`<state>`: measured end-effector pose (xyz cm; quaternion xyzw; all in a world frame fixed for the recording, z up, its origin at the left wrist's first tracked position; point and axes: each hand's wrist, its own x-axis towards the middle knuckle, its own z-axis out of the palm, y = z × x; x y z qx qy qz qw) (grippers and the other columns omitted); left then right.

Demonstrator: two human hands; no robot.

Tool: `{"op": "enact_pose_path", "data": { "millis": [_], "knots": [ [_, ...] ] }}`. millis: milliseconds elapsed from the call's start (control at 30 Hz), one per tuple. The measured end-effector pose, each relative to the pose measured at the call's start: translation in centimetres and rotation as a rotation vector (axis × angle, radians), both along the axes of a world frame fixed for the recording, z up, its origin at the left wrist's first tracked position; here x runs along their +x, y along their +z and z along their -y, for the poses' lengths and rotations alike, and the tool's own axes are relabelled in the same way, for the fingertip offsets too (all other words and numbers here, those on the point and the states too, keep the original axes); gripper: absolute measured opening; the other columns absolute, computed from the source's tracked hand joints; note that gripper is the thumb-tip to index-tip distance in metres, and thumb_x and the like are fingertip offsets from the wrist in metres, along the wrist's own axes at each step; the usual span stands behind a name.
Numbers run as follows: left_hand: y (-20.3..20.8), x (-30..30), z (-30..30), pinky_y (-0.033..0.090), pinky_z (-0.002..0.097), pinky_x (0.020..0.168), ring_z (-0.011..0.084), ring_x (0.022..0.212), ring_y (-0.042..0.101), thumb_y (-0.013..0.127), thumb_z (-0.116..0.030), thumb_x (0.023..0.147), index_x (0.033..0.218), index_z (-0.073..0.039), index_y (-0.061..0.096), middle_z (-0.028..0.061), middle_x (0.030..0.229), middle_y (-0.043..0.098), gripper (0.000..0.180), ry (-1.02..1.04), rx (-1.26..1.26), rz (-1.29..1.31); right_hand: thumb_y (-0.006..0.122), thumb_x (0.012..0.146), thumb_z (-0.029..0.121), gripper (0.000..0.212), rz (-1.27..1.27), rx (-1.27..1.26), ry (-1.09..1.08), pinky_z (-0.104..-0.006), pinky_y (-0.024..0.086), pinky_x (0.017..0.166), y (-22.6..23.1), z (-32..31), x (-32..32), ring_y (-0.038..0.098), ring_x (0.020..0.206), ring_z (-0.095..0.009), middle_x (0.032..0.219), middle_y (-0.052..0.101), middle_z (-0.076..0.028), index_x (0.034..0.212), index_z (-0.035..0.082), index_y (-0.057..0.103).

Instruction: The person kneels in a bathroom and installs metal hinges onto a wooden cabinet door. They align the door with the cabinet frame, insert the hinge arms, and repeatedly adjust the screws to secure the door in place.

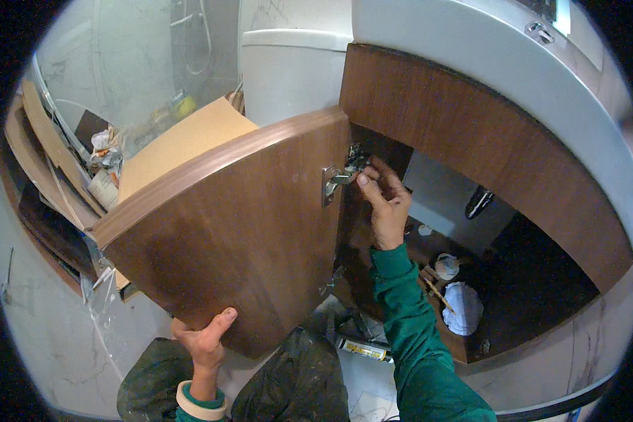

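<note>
Right hand point(387, 200) bent at the hinge point(329, 184) near the centre of the frame, thumb and fingers drawn close together; whether they grip it cannot be told. Left hand point(205, 341), lower left of centre, grips the lower edge of the brown cabinet door point(232, 239), thumb on its face. That door, left of centre, stands swung open, hinged side to the right, free side pointing left; its long, curved upper edge slants from the left up to upper centre. The hinge arm reaches rightward from the door toward the cabinet point(471, 155). A white counter point(471, 46) curves across the upper right, a toilet tank point(295, 77) stands at upper centre, and a tube point(364, 349) lies at lower centre. Right forearm, in a green sleeve point(422, 337), rises steeply from lower right; left wrist comes up from the bottom edge.
</note>
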<state>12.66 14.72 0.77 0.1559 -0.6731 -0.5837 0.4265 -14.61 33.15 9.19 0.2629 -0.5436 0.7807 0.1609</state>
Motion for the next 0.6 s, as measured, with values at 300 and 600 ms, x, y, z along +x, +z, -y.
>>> {"op": "enact_pose_path", "data": {
  "millis": [300,600],
  "knots": [
    [2.1,-0.8,-0.3,0.047,0.0313,0.072,0.0184,0.071,0.061,0.073,-0.001,0.067,0.078,0.001,0.067,0.0066,0.077,0.067,0.013,0.099,-0.1,-0.049,0.072,0.081,0.009,0.045,-0.032,-0.035,-0.01,-0.025,0.049,0.078,0.7,0.5,-0.6,0.061,0.085,-0.012,0.095,0.065,-0.007,0.12,-0.005,0.055],
    [1.9,-1.8,0.5,0.047,0.0299,0.069,0.0171,0.066,0.061,0.074,-0.002,0.067,0.075,0.001,0.067,0.0062,0.076,0.068,0.011,0.088,-0.195,-0.057,0.071,0.081,0.006,0.052,-0.021,-0.066,0.035,-0.024,0.049,0.076,0.5,0.7,-0.4,0.061,0.085,-0.012,0.097,0.065,-0.008,0.126,-0.006,0.05]
  ]
}}
